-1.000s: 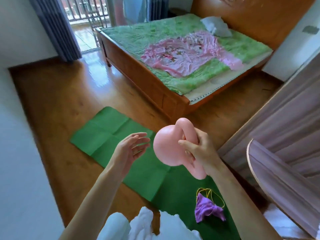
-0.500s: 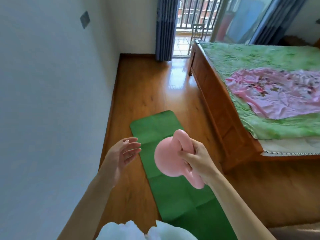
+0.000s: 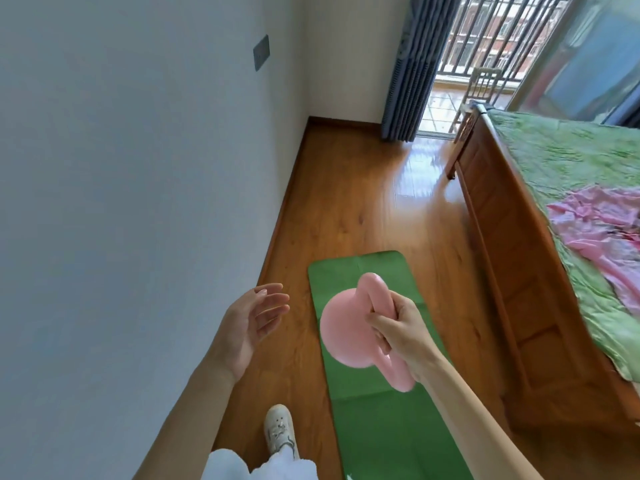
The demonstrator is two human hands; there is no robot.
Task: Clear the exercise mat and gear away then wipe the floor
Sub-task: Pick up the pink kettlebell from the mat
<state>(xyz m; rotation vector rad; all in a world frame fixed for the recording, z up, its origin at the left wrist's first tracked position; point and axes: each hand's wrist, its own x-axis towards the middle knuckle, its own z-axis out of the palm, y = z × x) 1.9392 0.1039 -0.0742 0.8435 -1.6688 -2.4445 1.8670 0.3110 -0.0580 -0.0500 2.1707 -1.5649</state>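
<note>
Wooden floor (image 3: pixel 363 209) fills most of what I see, running ahead of both hands toward a balcony door and a grey curtain (image 3: pixel 405 74). Off to the left of my left hand is a plain white wall (image 3: pixel 121 202) with a small grey switch plate (image 3: pixel 261 52) high up. Well to the right of my right hand stands a wooden bed (image 3: pixel 512 271) under a green cover (image 3: pixel 571 174), with a crumpled pink cloth (image 3: pixel 602 233) lying on it.

Directly beneath and beyond my right hand lies the green exercise mat (image 3: pixel 363 403), flat on the floor, its rounded far end ahead of the hand.

My right hand (image 3: pixel 403 336) has its fingers wrapped tightly round the handle of a pink kettlebell (image 3: pixel 346 330), holding it in the air above the mat, the round body to the left of the hand.

My left hand (image 3: pixel 249 325) hovers just left of the kettlebell, palm turned toward it, fingers straight and loosely spread, holding nothing and not touching it.

Below the left hand, a white shoe (image 3: pixel 278 427) stands on the floor just beside the mat's left edge.
</note>
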